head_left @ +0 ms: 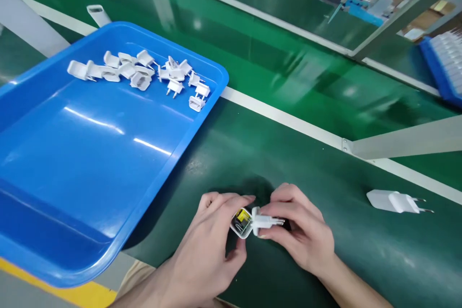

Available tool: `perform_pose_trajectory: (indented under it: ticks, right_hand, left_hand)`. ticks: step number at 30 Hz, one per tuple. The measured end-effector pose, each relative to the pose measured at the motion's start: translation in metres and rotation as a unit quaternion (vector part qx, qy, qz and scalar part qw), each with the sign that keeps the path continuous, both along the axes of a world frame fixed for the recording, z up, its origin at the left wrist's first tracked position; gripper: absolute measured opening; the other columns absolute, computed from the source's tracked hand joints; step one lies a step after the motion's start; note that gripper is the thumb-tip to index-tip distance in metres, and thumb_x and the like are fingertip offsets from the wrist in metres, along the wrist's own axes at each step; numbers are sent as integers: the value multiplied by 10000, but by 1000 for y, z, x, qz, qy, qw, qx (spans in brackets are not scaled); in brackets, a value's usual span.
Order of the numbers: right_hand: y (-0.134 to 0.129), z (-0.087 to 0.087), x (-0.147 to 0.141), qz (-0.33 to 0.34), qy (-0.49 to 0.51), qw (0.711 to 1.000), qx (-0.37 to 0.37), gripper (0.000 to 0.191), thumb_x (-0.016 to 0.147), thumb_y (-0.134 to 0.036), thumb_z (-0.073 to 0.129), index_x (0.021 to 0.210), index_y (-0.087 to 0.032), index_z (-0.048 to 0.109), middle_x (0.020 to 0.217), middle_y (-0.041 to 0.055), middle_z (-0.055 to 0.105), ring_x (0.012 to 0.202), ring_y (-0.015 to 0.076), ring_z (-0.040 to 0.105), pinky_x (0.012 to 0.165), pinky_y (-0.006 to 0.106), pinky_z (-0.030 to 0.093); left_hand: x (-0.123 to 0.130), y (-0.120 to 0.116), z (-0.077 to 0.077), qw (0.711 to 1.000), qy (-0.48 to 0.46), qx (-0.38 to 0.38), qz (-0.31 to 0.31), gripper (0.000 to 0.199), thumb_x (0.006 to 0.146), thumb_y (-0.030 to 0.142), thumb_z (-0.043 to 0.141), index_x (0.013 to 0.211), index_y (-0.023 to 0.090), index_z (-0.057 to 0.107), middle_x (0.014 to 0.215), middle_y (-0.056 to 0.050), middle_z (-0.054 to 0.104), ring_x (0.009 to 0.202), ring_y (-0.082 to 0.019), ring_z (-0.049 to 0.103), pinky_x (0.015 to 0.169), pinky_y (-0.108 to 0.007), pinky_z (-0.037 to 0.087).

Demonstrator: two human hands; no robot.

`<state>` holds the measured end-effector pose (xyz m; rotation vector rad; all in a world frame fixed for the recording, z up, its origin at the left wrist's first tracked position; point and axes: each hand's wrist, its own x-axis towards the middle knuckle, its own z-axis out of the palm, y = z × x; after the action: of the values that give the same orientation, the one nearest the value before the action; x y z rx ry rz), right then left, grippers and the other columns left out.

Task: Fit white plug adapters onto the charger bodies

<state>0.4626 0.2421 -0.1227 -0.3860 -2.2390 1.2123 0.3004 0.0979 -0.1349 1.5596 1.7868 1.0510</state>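
Note:
My left hand [212, 236] is closed around a white charger housing [242, 224], whose open end shows a yellow part and a circuit board inside. Between the thumb and fingers of my right hand [303, 231] is a white plug cap [265, 222] with two metal pins pointing right. The cap's wide side faces the housing's open end, very close to it; whether they touch I cannot tell. Further right on the green table lies an assembled white charger [395, 201], pins toward the right.
A large blue tray [94, 154] stands at the left, with several white plug caps [140, 79] along its far side. One white housing [98, 15] lies beyond its rim. White metal frame bars [411, 140] cross the table's far edge. Another blue tray [435, 70] holds white pieces at far right.

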Motion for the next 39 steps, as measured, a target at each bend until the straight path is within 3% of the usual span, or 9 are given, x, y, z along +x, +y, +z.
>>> perform_pose_trajectory:
  ticks: [2, 4, 10, 20, 25, 31, 36, 39]
  right_hand:
    - [-2, 1, 0, 21, -27, 997, 62, 152, 984, -252, 722, 1128, -206, 703, 975, 48, 576, 845, 168, 574, 704, 291, 512]
    - [-6, 2, -1, 39, -53, 994, 83, 134, 1015, -256, 674, 1134, -196, 692, 996, 62, 574, 878, 178, 563, 716, 297, 514]
    - [-9, 4, -4, 38, -49, 995, 83, 132, 1046, -225, 614, 1164, -191, 664, 1003, 71, 593, 875, 193, 570, 738, 342, 517]
    - [-17, 19, -6, 20, -101, 984, 142, 249, 971, -111, 654, 1183, -239, 621, 973, 89, 594, 827, 233, 548, 690, 375, 515]
    - [-26, 25, -7, -4, -159, 968, 192, 166, 987, -90, 611, 1116, -193, 628, 963, 82, 532, 817, 204, 487, 679, 346, 464]
    - [-33, 31, -8, -11, -218, 935, 279, 226, 953, -27, 546, 1090, -182, 635, 975, 100, 535, 822, 215, 472, 676, 348, 423]
    - [-35, 34, -14, 25, -250, 925, 284, 265, 961, 1, 464, 1069, -185, 620, 939, 89, 597, 786, 215, 468, 679, 357, 410]
    - [-39, 33, -15, 3, -241, 929, 282, 188, 1001, -53, 484, 1045, -193, 603, 909, 79, 610, 760, 213, 485, 671, 350, 419]
  left_hand:
    - [-1, -1, 1, 999, -2, 1, -34, 710, 788, -10, 535, 1430, 252, 381, 1432, -45, 594, 1252, -218, 543, 1035, -401, 475]
    - [-2, -2, 1, 1000, -5, 0, -31, 679, 824, 28, 570, 1439, 239, 375, 1471, -64, 565, 1308, -230, 516, 1059, -410, 467]
    - [-1, -5, -1, 996, -60, -23, 55, 393, 919, 106, 637, 1229, 310, 509, 1136, 33, 662, 1049, -160, 615, 869, -298, 529]
    - [-1, -4, 0, 998, -55, 9, 41, 291, 984, 162, 618, 1232, 291, 537, 1104, 26, 694, 1018, -164, 630, 865, -300, 530]
    - [-2, -5, -1, 998, -51, 15, 31, 287, 989, 161, 626, 1231, 281, 530, 1148, 13, 698, 1034, -172, 629, 880, -316, 521]
    - [-2, -3, 3, 998, -54, 22, 26, 303, 966, 110, 615, 1211, 264, 526, 1101, 3, 690, 1007, -187, 624, 868, -329, 511]
    - [-2, -1, 1, 999, -32, 35, 17, 284, 960, 98, 590, 1192, 245, 519, 1108, -30, 680, 1007, -222, 627, 887, -374, 511]
    - [0, -1, -2, 999, -29, 39, 17, 316, 962, 105, 577, 1237, 243, 503, 1135, -45, 683, 1016, -236, 637, 908, -404, 523]
